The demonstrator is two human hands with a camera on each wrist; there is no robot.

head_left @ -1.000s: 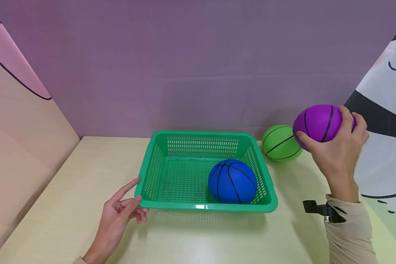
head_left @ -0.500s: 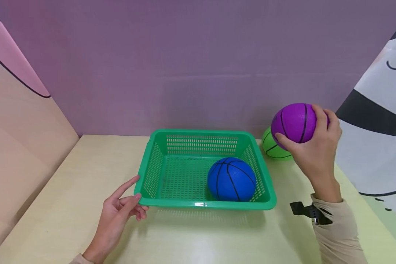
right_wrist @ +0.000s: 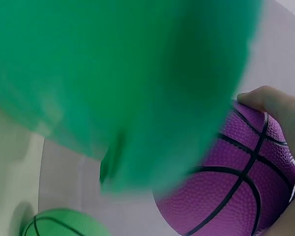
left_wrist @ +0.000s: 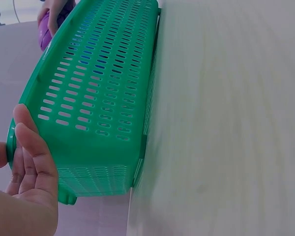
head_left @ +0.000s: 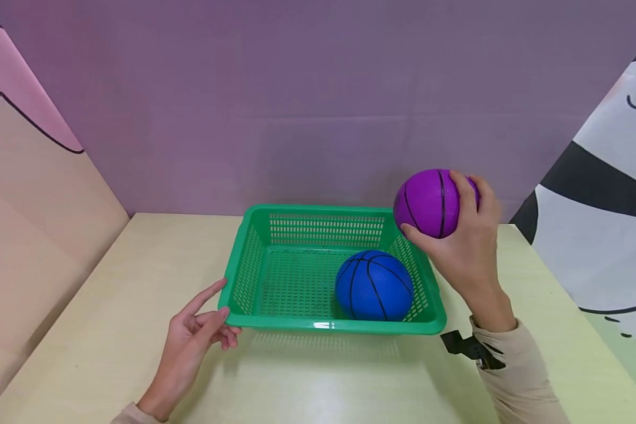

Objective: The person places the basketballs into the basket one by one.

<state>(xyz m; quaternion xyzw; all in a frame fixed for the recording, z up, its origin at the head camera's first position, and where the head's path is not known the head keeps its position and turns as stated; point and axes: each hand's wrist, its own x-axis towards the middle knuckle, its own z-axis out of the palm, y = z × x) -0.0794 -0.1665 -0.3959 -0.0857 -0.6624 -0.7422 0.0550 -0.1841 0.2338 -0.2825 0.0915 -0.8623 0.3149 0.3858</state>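
My right hand [head_left: 469, 235] grips a purple mini basketball [head_left: 426, 203], thumb and fingers spread round it. It holds the ball in the air over the back right corner of a green plastic basket [head_left: 328, 324]. Inside the basket, at its right end, lies a blue mini basketball [head_left: 373, 285]. With my left hand [head_left: 191, 338] I pinch the rim at the basket's front left corner; the left wrist view shows fingers [left_wrist: 37, 152] against the outer wall. A green ball [right_wrist: 64, 226] shows low in the right wrist view, hidden in the head view behind the purple ball and hand.
The basket stands on a pale wooden table [head_left: 100, 330]. Behind the table hangs a purple-grey backdrop [head_left: 318, 106]. Printed panels flank both sides, with a black-and-white cartoon [head_left: 604, 194] on the right. A dark strap [head_left: 474, 350] is on my right wrist.
My right hand has carried the purple ball leftward, from right of the green ball to above the basket's back right corner. The green ball is now covered in the head view. My left hand stays put.
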